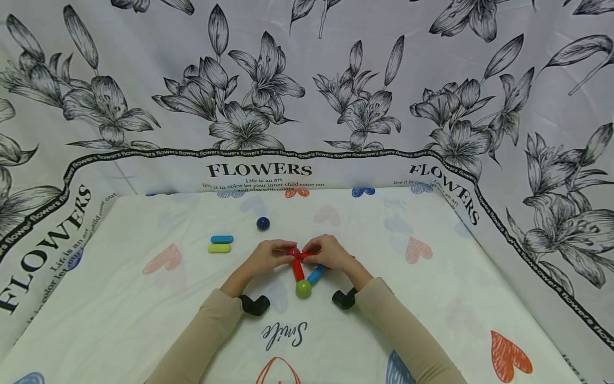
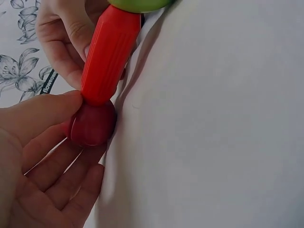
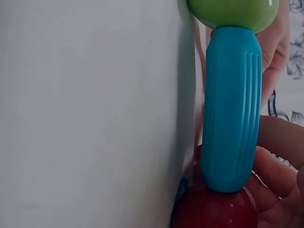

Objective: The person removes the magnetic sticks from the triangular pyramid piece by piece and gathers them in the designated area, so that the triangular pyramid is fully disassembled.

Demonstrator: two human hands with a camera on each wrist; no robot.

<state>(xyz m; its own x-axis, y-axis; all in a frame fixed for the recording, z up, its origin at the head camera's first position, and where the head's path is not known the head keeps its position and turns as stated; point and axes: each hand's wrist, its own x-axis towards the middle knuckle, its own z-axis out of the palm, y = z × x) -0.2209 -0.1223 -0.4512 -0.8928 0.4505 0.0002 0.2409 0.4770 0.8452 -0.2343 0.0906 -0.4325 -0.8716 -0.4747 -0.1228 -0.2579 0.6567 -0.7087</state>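
Observation:
My left hand pinches a dark red ball between thumb and fingers. From that ball a red ribbed rod runs to a green ball nearer me. A blue ribbed rod links the green ball to a second dark red ball, which my right hand covers in the head view. A second red rod lies at the first red ball, and my right hand pinches it. Together the rods and balls form a triangle low on the cloth.
Left of the hands, a loose blue rod lies beside a yellow-green rod. A dark blue ball sits farther back. Black wrist cameras hang by both sleeves. A flower-printed curtain stands behind the white cloth.

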